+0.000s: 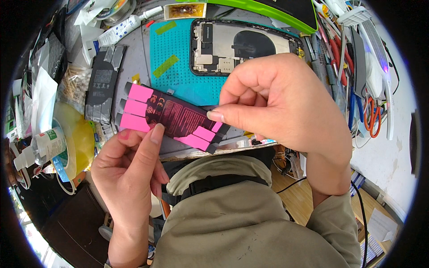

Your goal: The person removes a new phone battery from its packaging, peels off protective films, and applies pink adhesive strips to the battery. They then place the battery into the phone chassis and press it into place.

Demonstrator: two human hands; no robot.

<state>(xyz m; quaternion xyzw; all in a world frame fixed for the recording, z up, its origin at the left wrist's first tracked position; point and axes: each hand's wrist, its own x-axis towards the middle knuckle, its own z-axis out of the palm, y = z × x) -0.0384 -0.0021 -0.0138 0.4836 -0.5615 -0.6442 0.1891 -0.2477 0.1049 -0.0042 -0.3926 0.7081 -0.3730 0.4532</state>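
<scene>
A flat black phone battery (172,114) with bright pink adhesive film (135,107) at both ends is held tilted above the front edge of the bench. My left hand (129,165) pinches its near left edge between thumb and fingers. A small pink patch shows on a left finger. At the right end, my right hand (286,102) has thumb and finger pressed together on the battery's corner, beside a pink strip; the exact hold is partly hidden. Beyond my right hand lies an opened phone housing (254,42) on a perforated teal mat (172,53).
Another dark battery (103,82) lies left of the mat. A bag of cotton swabs (75,82) and a pump bottle (42,145) stand farther left. Orange-handled scissors (372,117) and several tools crowd the right side. A green-edged case (286,15) sits at the back.
</scene>
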